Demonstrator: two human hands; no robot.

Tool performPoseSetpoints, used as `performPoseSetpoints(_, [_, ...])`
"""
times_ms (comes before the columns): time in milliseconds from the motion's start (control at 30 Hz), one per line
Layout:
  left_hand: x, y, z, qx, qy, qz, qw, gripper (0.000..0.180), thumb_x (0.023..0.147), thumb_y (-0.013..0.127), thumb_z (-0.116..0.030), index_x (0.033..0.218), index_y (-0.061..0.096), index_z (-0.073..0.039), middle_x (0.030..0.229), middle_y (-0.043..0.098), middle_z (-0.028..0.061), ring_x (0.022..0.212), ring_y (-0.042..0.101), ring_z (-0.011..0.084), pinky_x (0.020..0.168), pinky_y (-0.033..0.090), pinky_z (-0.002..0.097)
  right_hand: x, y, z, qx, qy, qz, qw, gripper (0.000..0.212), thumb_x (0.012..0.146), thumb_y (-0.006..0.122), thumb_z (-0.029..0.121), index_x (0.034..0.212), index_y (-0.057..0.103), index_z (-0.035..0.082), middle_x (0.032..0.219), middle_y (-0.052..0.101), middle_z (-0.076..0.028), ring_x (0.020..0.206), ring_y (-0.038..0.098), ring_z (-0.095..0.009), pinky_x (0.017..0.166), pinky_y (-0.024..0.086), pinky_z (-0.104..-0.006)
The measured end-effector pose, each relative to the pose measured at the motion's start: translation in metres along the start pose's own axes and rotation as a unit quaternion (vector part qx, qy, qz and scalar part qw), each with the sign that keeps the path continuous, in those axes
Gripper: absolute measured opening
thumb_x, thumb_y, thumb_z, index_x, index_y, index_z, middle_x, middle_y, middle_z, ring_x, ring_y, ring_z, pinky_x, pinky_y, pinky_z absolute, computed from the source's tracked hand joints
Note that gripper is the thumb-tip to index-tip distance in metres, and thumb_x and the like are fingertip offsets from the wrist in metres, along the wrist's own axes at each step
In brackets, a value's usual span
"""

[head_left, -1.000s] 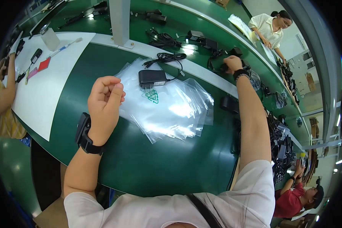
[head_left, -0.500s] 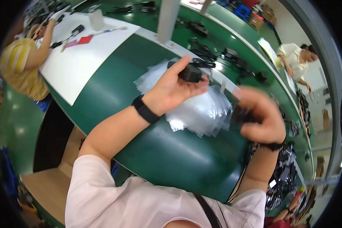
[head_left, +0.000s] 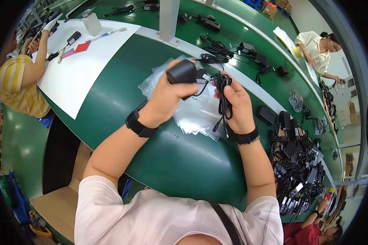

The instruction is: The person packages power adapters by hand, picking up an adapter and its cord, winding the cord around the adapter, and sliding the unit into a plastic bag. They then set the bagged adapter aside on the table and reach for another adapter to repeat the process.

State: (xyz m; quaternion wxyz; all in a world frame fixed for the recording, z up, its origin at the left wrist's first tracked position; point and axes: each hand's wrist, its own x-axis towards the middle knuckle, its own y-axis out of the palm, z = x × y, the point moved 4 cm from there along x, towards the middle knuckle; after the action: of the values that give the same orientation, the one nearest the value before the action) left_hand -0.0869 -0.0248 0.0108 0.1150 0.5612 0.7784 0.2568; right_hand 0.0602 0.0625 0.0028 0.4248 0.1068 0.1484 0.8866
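My left hand (head_left: 159, 100) is closed around a black power adapter (head_left: 182, 72), raised over the green table. In my right hand (head_left: 242, 107) is a bundled black cable (head_left: 223, 93), pinched between thumb and fingers with its plug ends hanging down. A stretch of cord runs between the adapter and the bundle. Beneath both hands lies a fanned stack of clear plastic bags (head_left: 194, 120), partly covered by them. Black bands circle both my wrists.
A large heap of black adapters and cables (head_left: 296, 163) lies to the right. Beyond the white ledge are more adapters (head_left: 253, 55). On a white sheet (head_left: 77, 87) at left are a bottle (head_left: 92, 23) and a toothbrush (head_left: 106, 34). Co-workers are at left, far right and lower right.
My right hand, blurred at the right before, has come inward and now holds the bundled cable. My left hand has turned and closed around the adapter, which earlier rested by its spread fingers.
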Motion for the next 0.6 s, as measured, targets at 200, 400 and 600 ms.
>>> performPoseSetpoints(200, [0.013,-0.049,-0.035,-0.116,0.12,-0.127,0.978,0.041,0.081,0.058,-0.004,0.119,0.044,-0.005,0.095,0.051,0.0071,0.084,0.052,0.0188,0.083,0.044,0.0361,-0.01,-0.006,-0.006,-0.015,0.26,0.235,0.936,0.042,0.087,0.053,0.024,0.121,0.046,0.0,0.068,0.051,-0.002,0.055,0.044,-0.007,0.045,0.036,-0.0205])
performPoseSetpoints(400, [-0.002,-0.008,-0.039,-0.198,0.045,0.093,0.975,0.049,0.077,0.059,-0.004,0.122,0.04,-0.006,0.093,0.057,0.0135,0.09,0.056,0.0256,0.081,0.046,0.0427,0.003,-0.017,0.012,-0.396,-0.156,-0.06,0.903,0.027,0.086,0.056,0.011,0.109,0.056,-0.002,0.077,0.056,0.002,0.064,0.044,-0.003,0.057,0.036,-0.0162])
performPoseSetpoints(600, [-0.014,0.017,0.014,-0.056,-0.1,0.055,0.992,0.05,0.071,0.068,0.0,0.112,0.041,-0.006,0.095,0.05,0.0044,0.087,0.053,0.0145,0.077,0.046,0.0285,-0.007,0.0,0.015,-0.216,-0.088,-0.032,0.972,0.028,0.086,0.056,0.011,0.109,0.055,-0.005,0.084,0.059,-0.001,0.072,0.051,-0.006,0.063,0.041,-0.0186])
